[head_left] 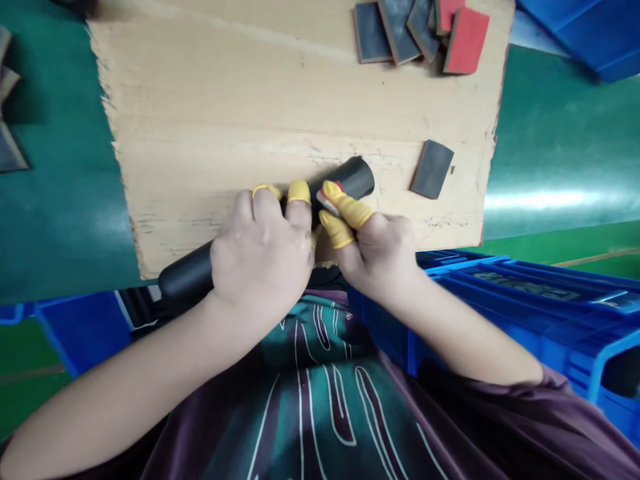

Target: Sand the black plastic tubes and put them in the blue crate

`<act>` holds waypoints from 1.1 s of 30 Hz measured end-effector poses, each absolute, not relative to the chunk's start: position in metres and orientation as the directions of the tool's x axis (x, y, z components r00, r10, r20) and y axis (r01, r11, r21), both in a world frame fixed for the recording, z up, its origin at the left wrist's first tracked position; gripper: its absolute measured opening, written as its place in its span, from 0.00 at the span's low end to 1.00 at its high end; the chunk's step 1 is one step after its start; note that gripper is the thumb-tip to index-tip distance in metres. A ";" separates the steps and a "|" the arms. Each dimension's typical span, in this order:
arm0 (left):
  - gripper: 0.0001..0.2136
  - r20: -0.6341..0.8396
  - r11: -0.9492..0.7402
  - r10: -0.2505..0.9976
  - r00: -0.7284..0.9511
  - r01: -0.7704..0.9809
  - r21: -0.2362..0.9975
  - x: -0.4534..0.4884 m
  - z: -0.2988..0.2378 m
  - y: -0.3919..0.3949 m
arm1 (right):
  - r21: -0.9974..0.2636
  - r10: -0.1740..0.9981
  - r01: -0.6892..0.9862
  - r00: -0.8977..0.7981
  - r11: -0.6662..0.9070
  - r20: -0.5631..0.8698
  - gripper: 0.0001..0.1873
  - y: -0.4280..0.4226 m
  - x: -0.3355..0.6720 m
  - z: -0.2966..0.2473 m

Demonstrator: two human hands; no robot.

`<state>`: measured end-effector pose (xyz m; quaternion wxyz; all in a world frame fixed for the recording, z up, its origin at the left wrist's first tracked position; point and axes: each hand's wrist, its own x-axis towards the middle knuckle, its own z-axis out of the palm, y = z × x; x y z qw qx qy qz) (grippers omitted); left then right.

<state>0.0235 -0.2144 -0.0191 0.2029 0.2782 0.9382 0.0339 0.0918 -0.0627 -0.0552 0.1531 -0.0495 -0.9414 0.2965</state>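
A black cylinder [347, 179] lies slantwise along the near edge of a cardboard sheet [250, 100]. My left hand [265, 240] is wrapped over its middle, yellow finger cots on some fingertips. My right hand [370, 243], also with yellow finger cots, pinches a small sanding block [327, 200] with a red face and a pale body, against the cylinder just right of my left hand. The fingers hide most of that block. A dark grey sanding block [433, 169] lies on the cardboard to the right of the cylinder.
Several dark blocks [393, 33] and a red block [467, 41] lie at the cardboard's far right. More blocks [11, 147] sit at the left on the green table [55, 220]. Blue crates [525, 293] stand below the table's right side; a blue bin [595, 33] is at the upper right.
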 end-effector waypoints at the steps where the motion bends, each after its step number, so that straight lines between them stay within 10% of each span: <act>1: 0.18 -0.356 0.846 0.531 -0.769 0.503 0.174 0.023 -0.019 -0.214 | -0.576 0.178 0.008 -0.955 0.817 0.239 0.17 -0.063 0.092 -0.057; 24: 0.18 -0.422 0.852 0.513 -0.747 0.502 0.148 0.008 -0.011 -0.212 | -0.531 0.150 -0.138 -0.873 0.836 0.464 0.18 -0.065 0.098 -0.080; 33: 0.18 -0.437 0.845 0.516 -0.737 0.521 0.121 0.005 -0.011 -0.211 | -0.604 0.139 -0.102 -0.930 0.790 0.339 0.19 -0.050 0.098 -0.083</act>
